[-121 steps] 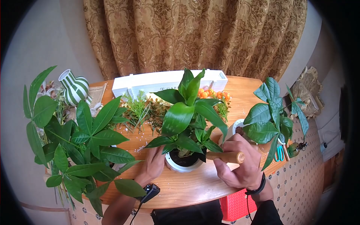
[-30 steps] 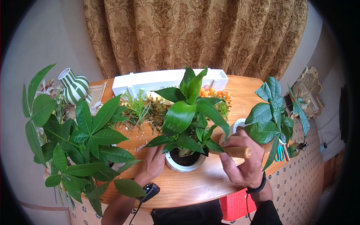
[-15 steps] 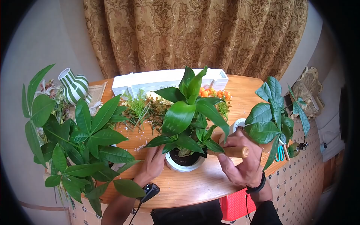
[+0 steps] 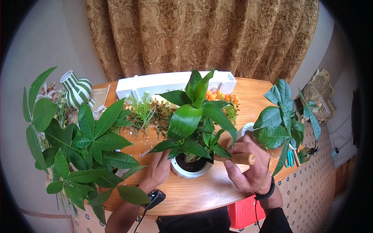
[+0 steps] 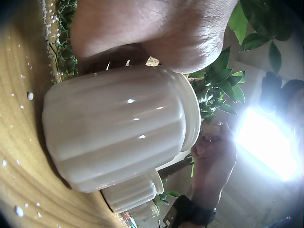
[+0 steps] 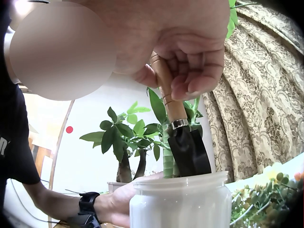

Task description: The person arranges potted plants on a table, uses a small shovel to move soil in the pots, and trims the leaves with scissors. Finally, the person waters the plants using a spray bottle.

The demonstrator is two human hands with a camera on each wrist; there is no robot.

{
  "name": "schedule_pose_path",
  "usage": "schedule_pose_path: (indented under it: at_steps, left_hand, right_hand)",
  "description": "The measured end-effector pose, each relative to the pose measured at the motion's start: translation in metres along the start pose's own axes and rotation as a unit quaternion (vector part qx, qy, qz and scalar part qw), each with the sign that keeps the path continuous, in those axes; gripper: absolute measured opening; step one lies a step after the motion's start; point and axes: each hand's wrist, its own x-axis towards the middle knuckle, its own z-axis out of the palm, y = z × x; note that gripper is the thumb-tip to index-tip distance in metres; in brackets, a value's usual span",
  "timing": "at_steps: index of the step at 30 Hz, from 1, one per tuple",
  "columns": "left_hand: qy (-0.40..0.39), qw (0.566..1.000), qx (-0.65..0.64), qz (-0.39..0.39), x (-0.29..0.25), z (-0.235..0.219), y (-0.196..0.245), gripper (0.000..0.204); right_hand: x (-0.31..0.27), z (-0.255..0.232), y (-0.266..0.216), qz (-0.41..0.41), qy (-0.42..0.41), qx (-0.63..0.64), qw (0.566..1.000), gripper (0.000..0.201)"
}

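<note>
A ribbed white flower pot (image 4: 191, 176) with dark soil and a broad-leaved green plant (image 4: 184, 123) stands at the middle of the table's near side. My left hand (image 4: 158, 171) holds the pot from the left, its fingers wrapping round the far side of the wall (image 5: 114, 128). With my right hand (image 4: 254, 169) I grip the wooden handle of a small trowel (image 6: 168, 90). Its black blade (image 6: 191, 154) points down into the pot beside the plant's stems. The tip of the blade is hidden behind the rim.
Large leafy plants (image 4: 91, 155) crowd the left side, near a striped vase (image 4: 79, 91). Another potted plant (image 4: 276, 124) stands at the right, with turquoise-handled scissors (image 4: 290, 158) beyond it. A white planter box (image 4: 147, 85) and artificial sprigs (image 4: 142, 112) lie behind.
Compared with four seconds ago, the trowel handle sits slightly further right; over the last second it has shifted a little left with my right hand. My left hand stays on the pot.
</note>
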Motion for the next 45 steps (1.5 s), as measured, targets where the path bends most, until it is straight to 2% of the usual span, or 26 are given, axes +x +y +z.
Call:
schedule_pose_path:
  at_steps: [11,13,16,20,21,23,24,26,32,35,40,44,45]
  left_hand:
    - [-0.018,0.999,-0.036,-0.019,0.0,-0.001,-0.002,0.04]
    - [-0.007,1.0,-0.025,-0.007,0.0,-0.001,-0.006,0.04]
    - [-0.008,0.999,-0.026,-0.027,-0.001,-0.002,-0.005,0.04]
    - [-0.012,1.0,0.0,-0.02,0.002,-0.006,-0.021,0.04]
    - [-0.008,0.995,0.052,0.089,0.009,-0.006,-0.029,0.04]
    - [-0.004,0.975,0.105,0.196,0.008,-0.006,-0.032,0.04]
    - [-0.007,0.996,0.034,0.083,0.002,-0.003,-0.015,0.04]
    - [-0.011,0.999,-0.037,-0.032,-0.001,-0.001,-0.004,0.04]
    - [-0.01,0.999,-0.038,-0.023,0.0,0.0,-0.002,0.04]
    - [-0.015,1.0,-0.013,-0.018,0.0,-0.002,-0.005,0.04]
    - [-0.01,0.999,-0.035,-0.027,-0.001,-0.001,-0.004,0.04]
    - [-0.003,1.0,-0.019,-0.012,0.001,-0.001,-0.011,0.039]
    - [0.008,0.998,0.012,0.058,0.005,-0.001,-0.019,0.039]
  right_hand:
    - [-0.001,-0.006,-0.004,0.001,-0.009,0.008,1.0,0.022]
    - [-0.001,-0.004,0.0,-0.045,0.025,0.008,0.999,0.022]
    - [-0.003,-0.002,-0.002,0.001,0.026,0.018,0.999,0.021]
    - [-0.002,-0.003,0.0,0.001,0.003,0.016,1.0,0.02]
    - [-0.001,-0.003,0.0,-0.012,0.0,0.017,1.0,0.02]
    - [-0.001,-0.002,0.0,-0.025,-0.003,0.017,1.0,0.02]
    - [-0.001,0.0,0.0,-0.022,-0.001,0.018,1.0,0.02]
    - [-0.002,0.001,-0.001,-0.019,0.002,0.018,1.0,0.019]
    - [0.001,-0.001,-0.001,-0.008,-0.01,0.003,1.0,0.019]
    - [0.001,-0.001,0.0,-0.041,-0.014,0.001,0.999,0.021]
    - [-0.002,-0.003,-0.003,0.005,-0.019,0.008,1.0,0.024]
    - [-0.003,-0.003,-0.002,0.008,-0.006,0.012,1.0,0.024]
    - [-0.003,-0.002,-0.001,-0.021,0.003,0.001,1.0,0.024]
